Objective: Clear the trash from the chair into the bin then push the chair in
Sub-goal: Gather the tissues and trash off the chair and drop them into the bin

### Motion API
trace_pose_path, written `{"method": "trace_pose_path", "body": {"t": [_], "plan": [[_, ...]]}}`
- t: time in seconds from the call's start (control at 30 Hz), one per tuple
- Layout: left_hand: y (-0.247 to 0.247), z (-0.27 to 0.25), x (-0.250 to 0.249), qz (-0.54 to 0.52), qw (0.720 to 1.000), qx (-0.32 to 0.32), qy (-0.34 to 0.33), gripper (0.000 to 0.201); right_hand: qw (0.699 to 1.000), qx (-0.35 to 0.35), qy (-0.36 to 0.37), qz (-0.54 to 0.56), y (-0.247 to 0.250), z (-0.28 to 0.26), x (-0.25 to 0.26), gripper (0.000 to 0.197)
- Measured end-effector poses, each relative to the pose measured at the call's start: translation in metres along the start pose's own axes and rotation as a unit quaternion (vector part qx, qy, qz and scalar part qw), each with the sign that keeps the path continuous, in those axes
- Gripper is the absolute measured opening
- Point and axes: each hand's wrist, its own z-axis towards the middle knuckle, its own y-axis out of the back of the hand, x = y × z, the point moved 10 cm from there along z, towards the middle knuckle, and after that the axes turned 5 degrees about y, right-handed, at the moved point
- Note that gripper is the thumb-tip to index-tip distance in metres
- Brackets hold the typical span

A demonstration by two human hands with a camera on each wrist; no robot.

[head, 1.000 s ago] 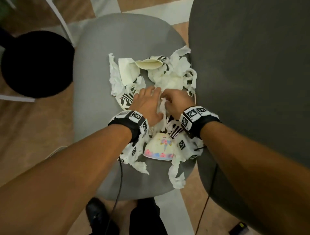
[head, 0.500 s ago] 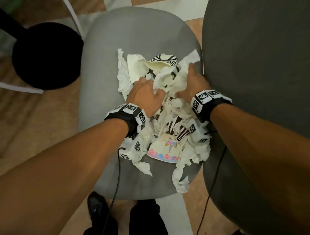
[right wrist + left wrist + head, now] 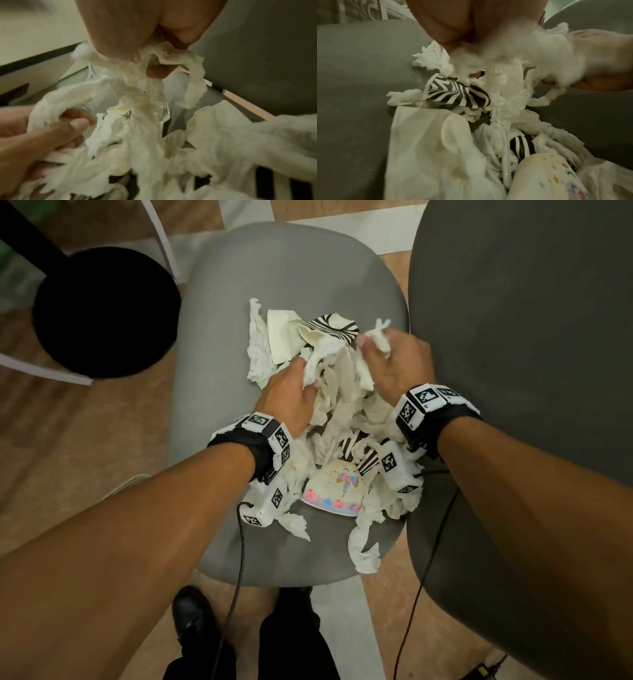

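Observation:
A heap of trash lies on the grey chair seat (image 3: pixel 291 268): crumpled white tissues (image 3: pixel 260 350), a zebra-striped paper plate (image 3: pixel 329 328), a unicorn paper cup (image 3: pixel 337 487) and a white plastic fork (image 3: pixel 164 112). My left hand (image 3: pixel 291 395) digs into the middle of the heap, fingers curled round a bunch of tissue (image 3: pixel 488 60). My right hand (image 3: pixel 390 357) grips another wad of tissue (image 3: pixel 154 81) at the heap's far right, strands hanging from it. The zebra-striped plate (image 3: pixel 453 94) lies just below my left hand's fingers.
A round black bin (image 3: pixel 102 313) stands on the floor left of the chair, beside white chair legs (image 3: pixel 161 237). A dark grey table (image 3: pixel 531 337) runs along the chair's right edge. My feet (image 3: pixel 191 621) stand at the seat's near edge.
Both hands have moved from the near middle of the heap toward its far side. The right hand has closed on tissue at the far right and raised it slightly.

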Motion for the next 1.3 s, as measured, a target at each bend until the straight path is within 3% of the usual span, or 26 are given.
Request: {"method": "trace_pose_path", "body": {"t": [0.1, 0.2, 0.33, 0.47, 0.53, 0.57, 0.63, 0.67, 0.73, 0.83, 0.9, 0.97, 1.07, 1.13, 1.2, 1.3], "plan": [[0.002, -0.01, 0.01, 0.009, 0.999, 0.019, 0.035, 0.029, 1.0, -0.001, -0.023, -0.004, -0.004, -0.006, 0.003, 0.034], [0.005, -0.022, 0.023, 0.033, 0.997, 0.035, 0.053, 0.005, 0.997, 0.008, -0.064, 0.036, -0.013, -0.02, 0.004, 0.036], [0.014, -0.035, 0.051, 0.029, 0.995, 0.035, 0.091, 0.018, 0.996, 0.044, -0.07, 0.022, -0.028, -0.041, 0.017, 0.033], [0.019, -0.06, 0.067, -0.094, 0.983, 0.062, 0.146, 0.026, 0.98, 0.16, -0.104, 0.054, -0.063, -0.069, 0.032, 0.067], [0.032, -0.069, 0.07, -0.086, 0.984, 0.039, 0.15, 0.026, 0.97, 0.219, -0.097, 0.038, -0.081, -0.081, 0.039, 0.075], [0.04, -0.072, 0.071, -0.067, 0.988, 0.021, 0.141, 0.024, 0.966, 0.242, -0.088, 0.008, -0.089, -0.085, 0.041, 0.071], [0.052, -0.077, 0.08, -0.053, 0.989, -0.012, 0.14, 0.019, 0.963, 0.26, -0.063, -0.033, -0.102, -0.089, 0.048, 0.043], [0.055, -0.079, 0.087, -0.06, 0.987, -0.019, 0.149, 0.024, 0.962, 0.263, -0.066, -0.016, -0.107, -0.094, 0.053, 0.029], [0.059, -0.089, 0.099, -0.075, 0.982, -0.023, 0.172, 0.038, 0.958, 0.26, -0.103, 0.061, -0.114, -0.105, 0.064, 0.021], [0.066, -0.102, 0.113, -0.089, 0.976, -0.015, 0.197, 0.068, 0.972, 0.222, -0.074, 0.029, -0.112, -0.111, 0.086, 0.028], [0.071, -0.108, 0.128, -0.091, 0.972, -0.017, 0.214, 0.079, 0.975, 0.21, -0.068, -0.001, -0.113, -0.117, 0.1, 0.046], [0.084, -0.114, 0.14, -0.101, 0.97, -0.047, 0.218, 0.063, 0.973, 0.217, -0.078, 0.005, -0.125, -0.125, 0.116, 0.063], [0.085, -0.131, 0.167, -0.183, 0.951, -0.04, 0.247, 0.024, 0.972, 0.235, -0.024, 0.002, -0.16, -0.135, 0.153, 0.055], [0.09, -0.145, 0.196, -0.215, 0.935, -0.055, 0.277, 0.028, 0.964, 0.265, -0.001, 0.009, -0.19, -0.148, 0.171, 0.035], [0.107, -0.154, 0.22, -0.177, 0.94, -0.101, 0.273, 0.023, 0.951, 0.31, -0.001, 0.007, -0.22, -0.166, 0.187, 0.022], [0.128, -0.182, 0.263, -0.138, 0.924, -0.147, 0.324, 0.042, 0.921, 0.388, 0.024, 0.006, -0.27, -0.201, 0.22, 0.026]]}}
